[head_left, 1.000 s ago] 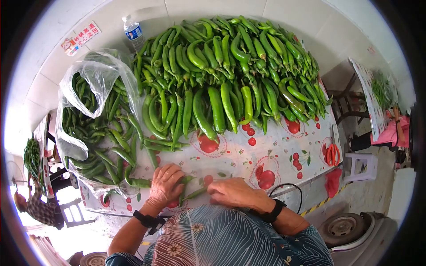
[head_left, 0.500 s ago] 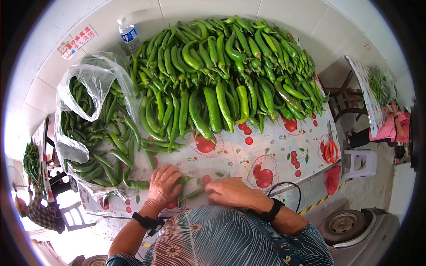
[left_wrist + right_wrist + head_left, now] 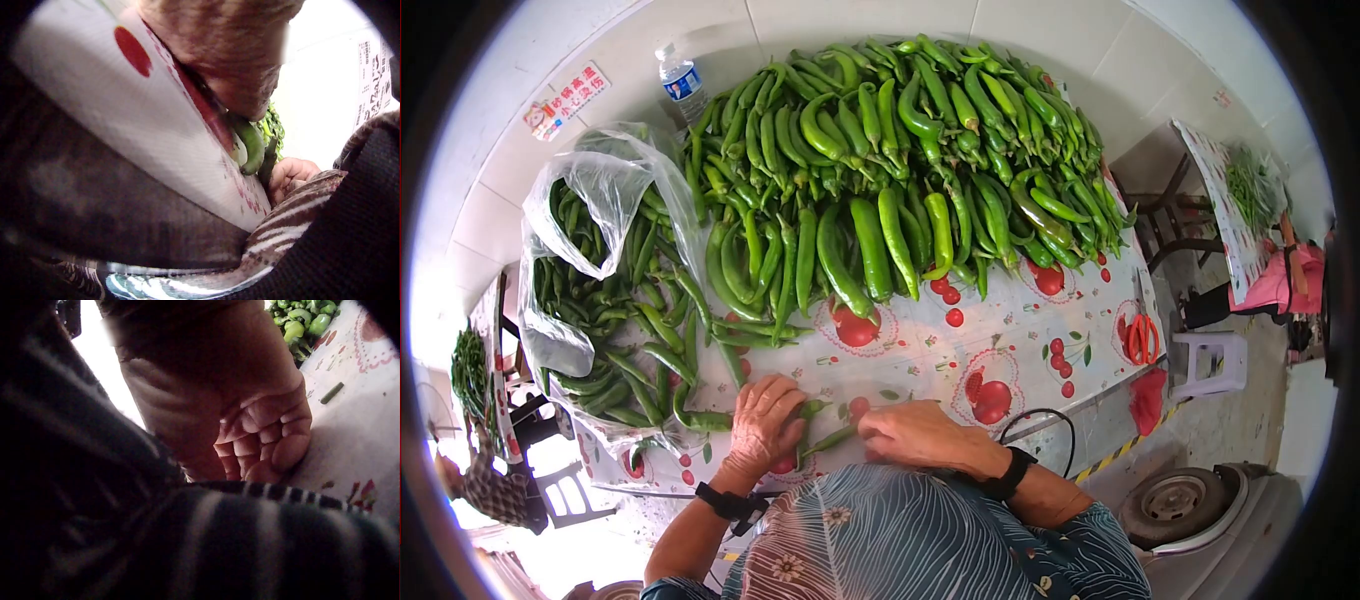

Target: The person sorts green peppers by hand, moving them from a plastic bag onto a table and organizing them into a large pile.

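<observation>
My left hand [image 3: 765, 425] rests on the tablecloth at the near edge, beside a green pepper [image 3: 804, 428] at its thumb side. From under that hand the curved end of a green pepper [image 3: 251, 150] shows in the left wrist view. My right hand [image 3: 925, 435] lies on its side on the cloth, and its loosely curled fingers [image 3: 290, 447] hold nothing. Between the hands another pepper [image 3: 832, 439] slants, one end close to the right fingertips. A further pepper [image 3: 703, 420] lies just left of the left hand.
Long green peppers [image 3: 880, 240] are heaped in rows at the back. A plastic bag [image 3: 560, 345] of smaller peppers stands open at left. A water bottle [image 3: 680, 85] is behind it. Red-handled scissors [image 3: 1142, 340] lie near the right edge, and a short green stem piece [image 3: 332, 393] lies on the cloth.
The head view has shifted slightly, so the peppers and table sit a little further left in it. Both hands stay in place with the same peppers beside them.
</observation>
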Available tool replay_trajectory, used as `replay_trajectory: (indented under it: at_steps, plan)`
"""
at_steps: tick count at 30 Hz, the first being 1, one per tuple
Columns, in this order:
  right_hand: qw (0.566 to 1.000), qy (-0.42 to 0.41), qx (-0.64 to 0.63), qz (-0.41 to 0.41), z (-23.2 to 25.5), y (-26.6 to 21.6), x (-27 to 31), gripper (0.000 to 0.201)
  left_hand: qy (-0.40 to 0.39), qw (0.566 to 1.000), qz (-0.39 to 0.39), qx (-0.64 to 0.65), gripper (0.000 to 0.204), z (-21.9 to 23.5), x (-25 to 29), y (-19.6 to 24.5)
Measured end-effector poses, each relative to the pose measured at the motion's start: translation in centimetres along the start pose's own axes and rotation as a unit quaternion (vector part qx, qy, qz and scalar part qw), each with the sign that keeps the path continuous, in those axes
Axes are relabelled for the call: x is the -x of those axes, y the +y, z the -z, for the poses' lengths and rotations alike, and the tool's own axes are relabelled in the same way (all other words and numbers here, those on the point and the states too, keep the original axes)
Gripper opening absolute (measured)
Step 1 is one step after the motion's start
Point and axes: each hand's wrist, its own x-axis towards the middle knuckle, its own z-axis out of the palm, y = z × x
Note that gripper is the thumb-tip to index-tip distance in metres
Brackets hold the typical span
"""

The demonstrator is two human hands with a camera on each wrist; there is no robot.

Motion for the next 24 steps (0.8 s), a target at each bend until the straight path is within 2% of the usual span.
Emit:
replay_trajectory:
  at_steps: [24]
  plan:
    - [1.0, -0.004, 0.016, -0.008, 0.05, -0.08, -0.12, 0.021, 0.006, 1.0, -0.004, 0.007, 0.041, 0.24, -0.25, 0.24]
